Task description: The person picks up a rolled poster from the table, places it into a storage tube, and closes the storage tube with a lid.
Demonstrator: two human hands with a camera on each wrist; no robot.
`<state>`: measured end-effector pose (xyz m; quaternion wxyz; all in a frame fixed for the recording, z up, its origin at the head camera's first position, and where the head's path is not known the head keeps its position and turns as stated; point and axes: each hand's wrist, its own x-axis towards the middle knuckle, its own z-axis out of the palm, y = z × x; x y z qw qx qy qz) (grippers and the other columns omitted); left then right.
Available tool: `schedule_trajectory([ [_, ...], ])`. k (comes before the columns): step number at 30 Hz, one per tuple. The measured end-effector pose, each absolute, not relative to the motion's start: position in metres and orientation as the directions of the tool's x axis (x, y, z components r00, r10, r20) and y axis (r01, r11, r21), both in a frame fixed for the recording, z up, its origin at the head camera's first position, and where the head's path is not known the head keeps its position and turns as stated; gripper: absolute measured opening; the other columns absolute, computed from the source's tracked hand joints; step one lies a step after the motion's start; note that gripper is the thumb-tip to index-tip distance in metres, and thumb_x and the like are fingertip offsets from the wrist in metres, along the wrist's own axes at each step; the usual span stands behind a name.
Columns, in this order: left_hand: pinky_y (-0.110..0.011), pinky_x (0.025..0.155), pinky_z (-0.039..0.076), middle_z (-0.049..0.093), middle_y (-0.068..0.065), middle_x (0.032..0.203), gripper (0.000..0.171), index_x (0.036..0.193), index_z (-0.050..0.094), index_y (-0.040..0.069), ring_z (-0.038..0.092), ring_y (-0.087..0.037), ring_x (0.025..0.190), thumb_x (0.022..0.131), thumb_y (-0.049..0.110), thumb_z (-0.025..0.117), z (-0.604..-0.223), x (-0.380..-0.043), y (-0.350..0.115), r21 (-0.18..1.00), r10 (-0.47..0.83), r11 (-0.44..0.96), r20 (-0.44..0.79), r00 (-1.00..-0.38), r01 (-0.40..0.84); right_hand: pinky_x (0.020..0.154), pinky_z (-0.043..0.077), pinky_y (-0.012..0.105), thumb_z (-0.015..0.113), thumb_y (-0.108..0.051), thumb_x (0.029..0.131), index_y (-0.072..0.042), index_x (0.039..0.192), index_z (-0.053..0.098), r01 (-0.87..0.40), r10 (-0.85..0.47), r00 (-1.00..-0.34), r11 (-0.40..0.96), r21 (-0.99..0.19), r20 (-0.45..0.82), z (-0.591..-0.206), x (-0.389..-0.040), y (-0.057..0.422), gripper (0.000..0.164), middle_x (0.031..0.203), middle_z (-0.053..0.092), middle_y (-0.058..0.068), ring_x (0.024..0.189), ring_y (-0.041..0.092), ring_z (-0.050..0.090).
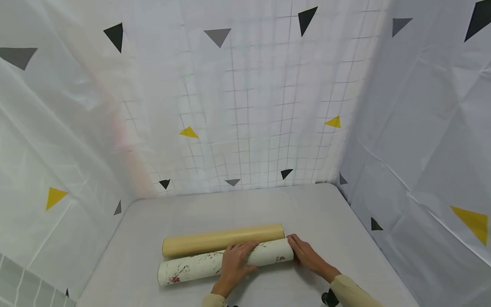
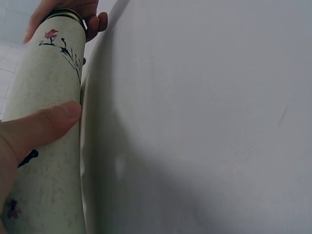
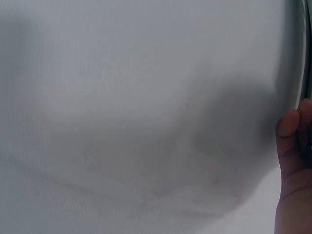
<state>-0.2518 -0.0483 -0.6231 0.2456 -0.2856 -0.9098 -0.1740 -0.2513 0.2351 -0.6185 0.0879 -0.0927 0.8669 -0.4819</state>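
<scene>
A long pale tube (image 1: 197, 267) printed with flowering branches lies slightly slanted on the table. My left hand (image 1: 234, 265) grips it right of its middle, fingers over the top and thumb along the near side; the left wrist view shows that thumb across the tube (image 2: 48, 87). At the tube's right end, my right hand (image 1: 308, 256) holds the rim, which looks dark and golden in the left wrist view. Only part of the right hand (image 3: 295, 161) shows at the edge of the right wrist view. Directly behind lies a plain yellow tube (image 1: 222, 240), untouched.
The white-covered table (image 1: 245, 209) has rounded far corners. White sheets with black, grey and yellow triangles hang around it, including a back sheet (image 1: 261, 149) and a right sheet (image 1: 422, 149). A small black object (image 1: 330, 297) is by the right sleeve.
</scene>
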Motion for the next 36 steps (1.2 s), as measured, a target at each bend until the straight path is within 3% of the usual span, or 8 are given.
schedule_trajectory([
  [3,-0.038,0.089,0.058,0.077,0.011,0.119,0.093,0.130,0.069,0.027,0.074,-0.011,0.104,0.045,0.048,0.100,-0.619,-0.254,-0.048,0.159,0.440,0.774,0.561,-0.702,0.613,0.056,0.050,0.031,0.025,-0.043,0.114,-0.010,0.135,0.051,-0.068,-0.241,-0.968,0.506,-0.860,-0.065,-0.617,-0.252,0.232,0.047,0.093,0.059,0.007,0.065,0.021,0.058],
  [12,-0.036,0.089,0.057,0.078,0.012,0.118,0.092,0.128,0.070,0.027,0.074,-0.010,0.104,0.044,0.047,0.101,-0.617,-0.257,-0.048,0.130,0.439,0.782,0.579,-0.687,0.609,0.063,0.050,0.027,0.026,-0.044,0.113,-0.011,0.133,0.053,-0.021,-0.145,-0.988,0.484,-0.875,-0.057,-0.618,-0.252,0.220,0.047,0.099,0.062,0.006,0.074,0.013,0.058],
  [20,-0.035,0.087,0.056,0.078,0.013,0.117,0.091,0.128,0.070,0.029,0.073,-0.009,0.102,0.044,0.045,0.101,-0.620,-0.254,-0.046,0.147,0.433,0.771,0.592,-0.680,0.619,0.083,0.046,0.024,0.038,-0.038,0.112,-0.019,0.125,0.064,-0.036,-0.062,-0.998,0.440,-0.897,0.009,-0.621,-0.252,0.215,0.035,0.121,0.067,0.001,0.098,0.008,0.056],
  [23,-0.035,0.087,0.056,0.078,0.013,0.117,0.092,0.128,0.070,0.029,0.074,-0.009,0.102,0.043,0.045,0.101,-0.620,-0.254,-0.046,0.141,0.429,0.767,0.613,-0.664,0.626,0.083,0.046,0.023,0.039,-0.034,0.112,-0.017,0.123,0.064,-0.041,-0.055,-0.998,0.400,-0.916,0.021,-0.619,-0.252,0.211,0.032,0.123,0.067,0.003,0.100,0.007,0.056],
  [31,-0.036,0.085,0.055,0.078,0.012,0.115,0.090,0.125,0.072,0.029,0.074,-0.009,0.101,0.042,0.042,0.102,-0.619,-0.252,-0.048,0.169,0.405,0.770,0.616,-0.675,0.616,0.072,0.044,0.024,0.046,-0.038,0.110,-0.009,0.118,0.061,0.003,0.035,-0.999,0.316,-0.949,0.009,-0.619,-0.251,0.192,0.033,0.105,0.062,0.005,0.087,0.009,0.052],
  [36,-0.035,0.083,0.055,0.079,0.011,0.116,0.090,0.124,0.072,0.028,0.073,-0.010,0.100,0.040,0.042,0.102,-0.622,-0.250,-0.047,0.155,0.406,0.766,0.635,-0.657,0.624,0.069,0.045,0.024,0.047,-0.034,0.110,-0.006,0.117,0.062,-0.003,0.099,-0.995,0.296,-0.955,0.033,-0.622,-0.247,0.186,0.033,0.106,0.064,0.008,0.086,0.009,0.053],
])
